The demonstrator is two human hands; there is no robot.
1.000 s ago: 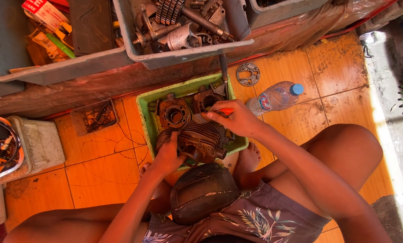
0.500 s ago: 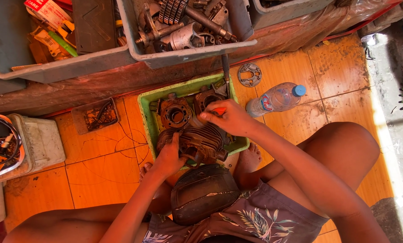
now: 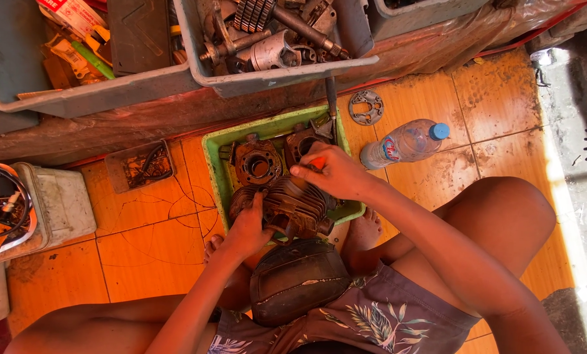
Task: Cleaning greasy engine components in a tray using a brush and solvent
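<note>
The person sits on the orange tiled floor (image 3: 142, 242) with knees spread, working over a green plastic tray (image 3: 216, 164) set between the feet. The left hand (image 3: 249, 226) is closed around the near-left side of a finned engine cylinder (image 3: 297, 206), steadying it at the tray's near edge. The right hand (image 3: 333, 172) is wrapped shut on a tool with an orange handle (image 3: 317, 162), probably a screwdriver; its tip is hidden behind the cylinder.

Against the pictures from a second ago, very little has moved. The right hand has crept slightly leftward over the cylinder's top, and the orange handle shows in the same grip. The left hand has kept its hold, and the cylinder has not shifted in the tray. That reads as steady, close work on one spot of the cylinder rather than a change of step.

Farther in the tray lie a round crankcase half (image 3: 257, 164) and another dark casting (image 3: 301, 141). A clear water bottle with a blue cap (image 3: 405, 141) lies on the tiles to the right, near a flat metal gasket plate (image 3: 365, 107). Grey bins of gears and shafts (image 3: 274, 46) sit on the far side. A dark rounded cover (image 3: 297, 278) rests at the person's lap.
</note>
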